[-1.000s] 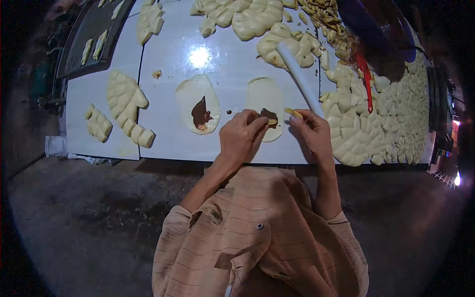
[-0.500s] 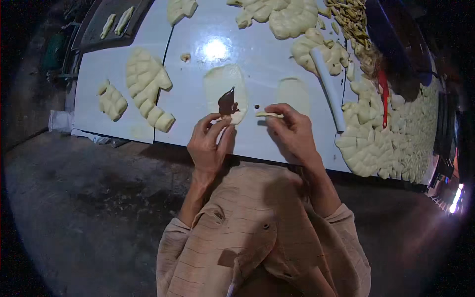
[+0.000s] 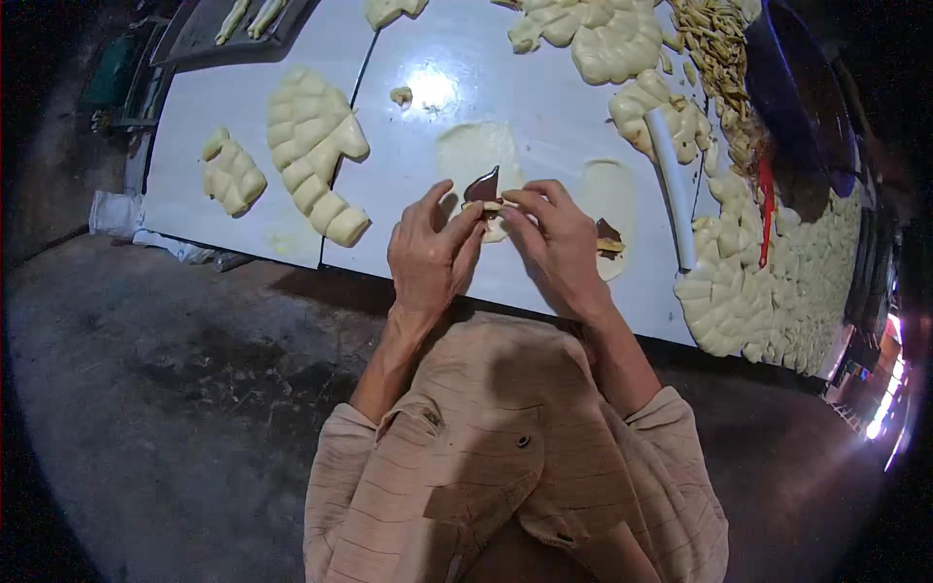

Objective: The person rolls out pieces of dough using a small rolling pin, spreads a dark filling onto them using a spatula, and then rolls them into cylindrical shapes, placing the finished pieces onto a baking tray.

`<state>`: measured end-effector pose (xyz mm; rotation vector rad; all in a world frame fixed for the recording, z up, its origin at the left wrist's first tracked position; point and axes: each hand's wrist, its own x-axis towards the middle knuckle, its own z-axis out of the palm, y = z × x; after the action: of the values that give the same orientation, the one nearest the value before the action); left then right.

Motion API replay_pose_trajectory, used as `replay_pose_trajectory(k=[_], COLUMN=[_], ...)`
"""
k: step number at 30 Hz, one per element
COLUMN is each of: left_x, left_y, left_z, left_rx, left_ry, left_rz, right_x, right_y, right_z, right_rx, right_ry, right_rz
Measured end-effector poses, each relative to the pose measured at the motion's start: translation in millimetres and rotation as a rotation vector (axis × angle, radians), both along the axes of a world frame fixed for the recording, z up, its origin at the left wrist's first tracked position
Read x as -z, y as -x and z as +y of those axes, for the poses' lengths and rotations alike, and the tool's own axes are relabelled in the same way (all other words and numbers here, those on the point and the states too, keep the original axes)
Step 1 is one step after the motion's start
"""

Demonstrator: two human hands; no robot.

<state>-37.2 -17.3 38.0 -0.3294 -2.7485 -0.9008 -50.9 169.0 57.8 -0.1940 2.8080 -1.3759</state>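
Observation:
A flat oval dough sheet (image 3: 471, 146) lies in front of me with a dark chocolate smear (image 3: 483, 185) on it. My left hand (image 3: 426, 248) and my right hand (image 3: 559, 238) meet at its near end. Thumbs and fingertips of both are pinched around a small pale yellow strip (image 3: 493, 206) over the chocolate; fingers partly hide it. To the right, a second dough sheet (image 3: 607, 185) carries chocolate and another pale strip (image 3: 609, 245), close beside my right hand.
Scored dough slabs (image 3: 313, 126) and a smaller piece (image 3: 233, 173) lie left on the white table (image 3: 389, 160). At right are a white rolling pin (image 3: 671, 185), many cut dough pieces (image 3: 748, 291), a red tool (image 3: 766, 219), a heap of yellowish strips (image 3: 714, 53) and a dark basin (image 3: 797, 87).
My right hand has carried a pale strip left to the chocolate, joining my left hand. Chocolate and a strip now show on the right sheet. The whole view has shifted somewhat.

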Motion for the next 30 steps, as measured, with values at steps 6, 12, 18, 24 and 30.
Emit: replay_pose_trajectory(k=[6, 12, 18, 24, 30], left_x=[-8, -2, 7, 10, -1], left_y=[5, -6, -3, -3, 14], left_z=[6, 57, 89, 102, 112], left_rx=[0.136, 0.556, 0.635, 0.558, 0.282], left_ry=[0.03, 0.012, 0.029, -0.157, -0.117], left_rz=[0.075, -0.016, -0.003, -0.032, -0.058], right_x=[-19, -8, 18, 9, 11], right_y=[-34, -69, -76, -69, -38], right_z=[87, 129, 139, 147, 138], right_rx=[0.123, -0.053, -0.097, 0.146, 0.243], right_ry=[0.032, -0.351, -0.302, 0.15, 0.09], right_rz=[-0.056, -0.009, 0.132, -0.275, -0.12])
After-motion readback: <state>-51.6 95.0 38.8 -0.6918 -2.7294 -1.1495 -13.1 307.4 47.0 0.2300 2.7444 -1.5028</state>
